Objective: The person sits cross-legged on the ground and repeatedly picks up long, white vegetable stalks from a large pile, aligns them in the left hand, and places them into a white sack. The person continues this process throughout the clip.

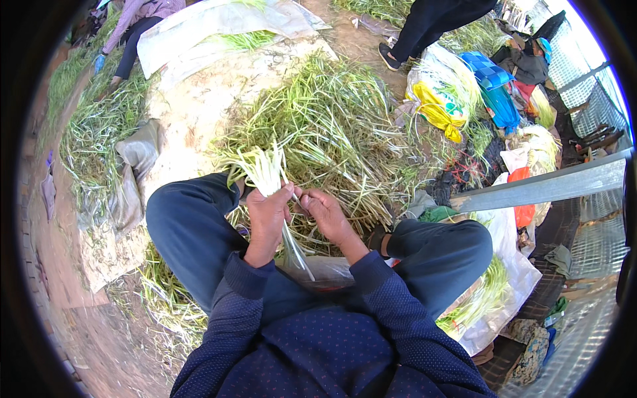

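Note:
My left hand (268, 214) is closed around a bunch of pale green-white leafy stalks (266, 169). The leaves fan out beyond my thumb, and the thin white ends hang down between my forearms. Close on its right, my right hand (323, 211) has thumb and fingers pinched together beside the bunch, at what looks like a thin stalk; the fingertips partly hide it. Beyond both hands, between and past my bent knees, lies a large loose heap of the same green stalks (338, 124).
A white sheet (189, 40) lies at the upper left near a seated person in a blue glove. Another person stands at the upper right. Yellow bag (438, 112), blue bag (500, 107) and bundled stalks (477, 293) are at the right, where a metal post (542, 186) juts in.

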`<state>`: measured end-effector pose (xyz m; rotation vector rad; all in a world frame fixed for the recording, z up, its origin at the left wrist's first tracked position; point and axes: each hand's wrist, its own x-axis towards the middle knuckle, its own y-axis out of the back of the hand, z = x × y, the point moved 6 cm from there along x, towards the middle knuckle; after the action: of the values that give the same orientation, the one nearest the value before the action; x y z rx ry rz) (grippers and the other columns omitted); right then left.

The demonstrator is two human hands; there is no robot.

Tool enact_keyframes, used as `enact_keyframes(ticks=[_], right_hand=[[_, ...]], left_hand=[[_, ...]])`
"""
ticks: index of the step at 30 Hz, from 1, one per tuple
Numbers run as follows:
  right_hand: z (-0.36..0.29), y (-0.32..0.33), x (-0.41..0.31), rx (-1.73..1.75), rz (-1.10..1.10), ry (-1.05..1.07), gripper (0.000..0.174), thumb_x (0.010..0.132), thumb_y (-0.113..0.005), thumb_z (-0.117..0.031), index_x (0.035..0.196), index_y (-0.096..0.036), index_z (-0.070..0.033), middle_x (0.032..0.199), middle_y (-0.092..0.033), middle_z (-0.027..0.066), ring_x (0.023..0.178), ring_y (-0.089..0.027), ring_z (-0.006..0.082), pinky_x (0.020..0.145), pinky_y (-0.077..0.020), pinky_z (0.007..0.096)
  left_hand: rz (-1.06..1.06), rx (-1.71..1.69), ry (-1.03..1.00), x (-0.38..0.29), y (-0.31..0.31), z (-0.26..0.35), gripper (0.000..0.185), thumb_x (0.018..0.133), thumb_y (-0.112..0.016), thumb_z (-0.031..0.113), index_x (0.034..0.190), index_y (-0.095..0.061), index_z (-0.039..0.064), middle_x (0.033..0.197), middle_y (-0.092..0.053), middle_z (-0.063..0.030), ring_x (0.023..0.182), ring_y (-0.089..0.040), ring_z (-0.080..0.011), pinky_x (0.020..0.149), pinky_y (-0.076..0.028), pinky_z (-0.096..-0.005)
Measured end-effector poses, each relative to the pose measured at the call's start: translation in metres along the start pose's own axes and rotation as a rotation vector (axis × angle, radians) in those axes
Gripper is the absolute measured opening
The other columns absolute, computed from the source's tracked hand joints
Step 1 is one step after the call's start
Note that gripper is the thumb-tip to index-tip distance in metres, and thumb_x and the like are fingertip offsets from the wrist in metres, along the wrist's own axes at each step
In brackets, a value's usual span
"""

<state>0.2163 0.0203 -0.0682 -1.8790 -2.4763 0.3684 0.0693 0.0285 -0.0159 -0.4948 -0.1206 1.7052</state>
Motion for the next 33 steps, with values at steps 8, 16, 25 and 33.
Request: enact_keyframes(ticks=[8,16,25,33], right_hand=[[-0.004,-0.008,-0.007,0.025,-0.071,-0.138,0.019,0.101,-0.052,-0.014,0.093,-0.063,-0.001,0.069,-0.052,-0.0007,0.059,-0.046,0.0073,0.054,-0.037,0.0253],[0.004,-0.002,-0.01,-0.055,-0.045,-0.1,0.015,0.098,-0.056,-0.01,0.09,-0.063,0.0,0.069,-0.053,-0.0009,0.061,-0.047,0.0081,0.057,-0.041,0.0259],[-0.014,-0.01,-0.011,-0.038,-0.036,-0.113,0.011,0.093,-0.059,-0.007,0.093,-0.065,0.002,0.076,-0.06,0.001,0.068,-0.054,0.0084,0.065,-0.0465,0.0259],[-0.025,-0.01,-0.009,0.071,0.107,-0.06,0.008,0.088,-0.058,0.001,0.095,-0.061,0.0,0.078,-0.061,0.0016,0.065,-0.055,0.0085,0.06,-0.0456,0.0253]], left_hand=[[0.076,-0.006,-0.093,0.009,0.012,0.013,0.009,0.092,-0.066,0.007,0.098,-0.066,0.0,0.083,-0.073,-0.0103,0.049,-0.052,-0.0055,0.043,-0.041,-0.0195],[0.135,-0.041,-0.152,0.008,0.02,0.027,0.008,0.093,-0.068,0.01,0.094,-0.065,0.003,0.084,-0.074,-0.01,0.046,-0.049,-0.0047,0.042,-0.04,-0.0208],[0.083,-0.03,-0.088,0.005,0.012,0.016,0.012,0.092,-0.068,0.011,0.099,-0.066,0.002,0.084,-0.073,-0.0099,0.048,-0.05,-0.0057,0.042,-0.04,-0.0209],[0.027,-0.014,-0.077,0.002,-0.001,0.002,0.011,0.093,-0.068,0.01,0.097,-0.068,0.0,0.082,-0.073,-0.0096,0.05,-0.052,-0.0059,0.044,-0.041,-0.0214]])
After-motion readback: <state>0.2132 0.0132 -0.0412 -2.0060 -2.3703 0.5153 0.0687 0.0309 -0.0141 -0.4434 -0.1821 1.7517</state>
